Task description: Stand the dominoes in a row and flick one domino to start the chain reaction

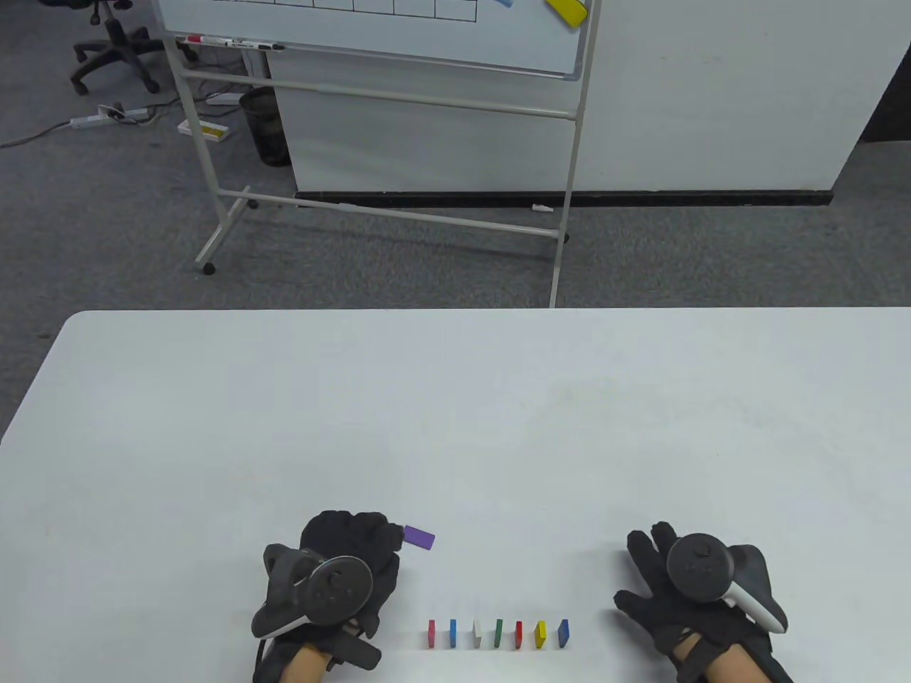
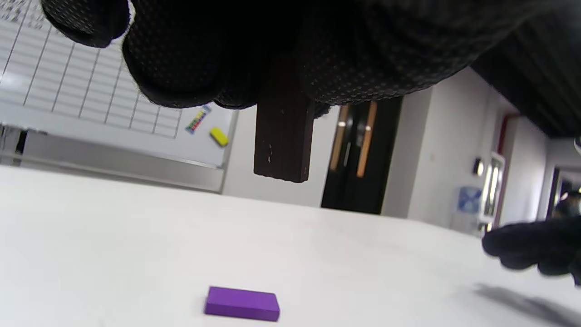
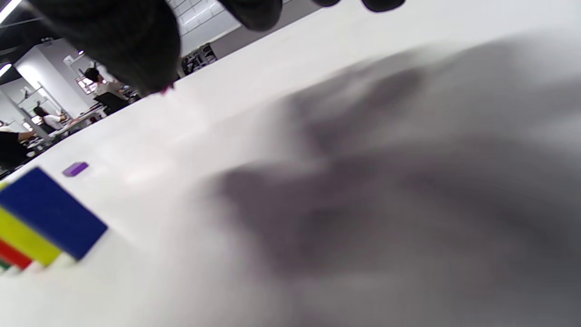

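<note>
Seven dominoes (image 1: 496,633) stand in a left-to-right row near the surface's (image 1: 455,413) front edge. The left hand (image 1: 334,569), nearer the row's left end, pinches a dark domino (image 2: 283,136) hanging upright; a purple domino (image 1: 419,537) lies flat beyond. The right hand (image 1: 683,590) rests right of the row, fingers spread

Standing in a row (image 1: 497,634) of seven dominoes along the lower middle of the worktop (image 1: 455,398), running left to right. Lying flat above and left of the row, a single domino (image 1: 419,537), just beside the left hand (image 1: 334,569). Hanging from that hand, another domino (image 2: 283,141). Resting at lower right, well apart from the row's right end, the right hand (image 1: 694,590).
</note>
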{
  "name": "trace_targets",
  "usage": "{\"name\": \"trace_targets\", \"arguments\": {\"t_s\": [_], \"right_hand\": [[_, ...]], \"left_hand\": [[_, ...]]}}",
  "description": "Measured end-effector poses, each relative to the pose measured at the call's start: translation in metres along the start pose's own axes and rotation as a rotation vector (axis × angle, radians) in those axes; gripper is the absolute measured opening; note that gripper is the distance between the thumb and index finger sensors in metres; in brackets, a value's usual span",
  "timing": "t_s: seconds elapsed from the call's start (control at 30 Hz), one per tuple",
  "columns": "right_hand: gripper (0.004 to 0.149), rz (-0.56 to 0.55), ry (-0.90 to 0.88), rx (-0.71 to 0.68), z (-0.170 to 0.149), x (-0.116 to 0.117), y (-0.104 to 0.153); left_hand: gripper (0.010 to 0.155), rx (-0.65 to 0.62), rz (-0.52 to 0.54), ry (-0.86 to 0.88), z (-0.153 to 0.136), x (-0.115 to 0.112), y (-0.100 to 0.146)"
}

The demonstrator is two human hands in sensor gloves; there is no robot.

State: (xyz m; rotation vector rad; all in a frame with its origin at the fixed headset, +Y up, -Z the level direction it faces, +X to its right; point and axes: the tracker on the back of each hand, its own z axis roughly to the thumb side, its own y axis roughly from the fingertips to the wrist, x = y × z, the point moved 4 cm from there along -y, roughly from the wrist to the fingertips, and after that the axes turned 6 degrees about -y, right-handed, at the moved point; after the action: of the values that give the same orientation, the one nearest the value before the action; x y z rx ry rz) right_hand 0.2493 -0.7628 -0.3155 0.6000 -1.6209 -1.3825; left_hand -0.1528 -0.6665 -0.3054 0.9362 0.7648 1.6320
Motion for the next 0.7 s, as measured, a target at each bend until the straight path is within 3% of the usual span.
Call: {"name": "trace_targets", "arguments": {"t_s": [0.1, 0.2, 0.4, 0.57, 0.7], "right_hand": [[0.087, -0.057, -0.042, -0.047, 0.004, -0.006, 0.005], [0.087, -0.019, -0.02, -0.028, 0.003, -0.002, 0.003], [0.087, -0.049, -0.043, -0.05, 0.005, -0.01, 0.007], [0.087, -0.031, -0.04, -0.058, 0.008, -0.008, 0.005], [0.087, -0.017, -0.035, -0.069, 0.012, -0.004, 0.005]], "left_hand": [[0.042, -0.078, -0.101, -0.023, 0.01, 0.014, 0.0], [0.042, -0.15, -0.132, -0.07, 0.021, 0.017, 0.013], [0.063, -0.242, -0.073, 0.021, 0.032, -0.027, 0.037], [0.074, -0.182, -0.153, 0.164, 0.026, -0.059, 0.041], [0.076, -0.206, -0.197, 0.062, 0.037, -0.068, 0.034]]}}
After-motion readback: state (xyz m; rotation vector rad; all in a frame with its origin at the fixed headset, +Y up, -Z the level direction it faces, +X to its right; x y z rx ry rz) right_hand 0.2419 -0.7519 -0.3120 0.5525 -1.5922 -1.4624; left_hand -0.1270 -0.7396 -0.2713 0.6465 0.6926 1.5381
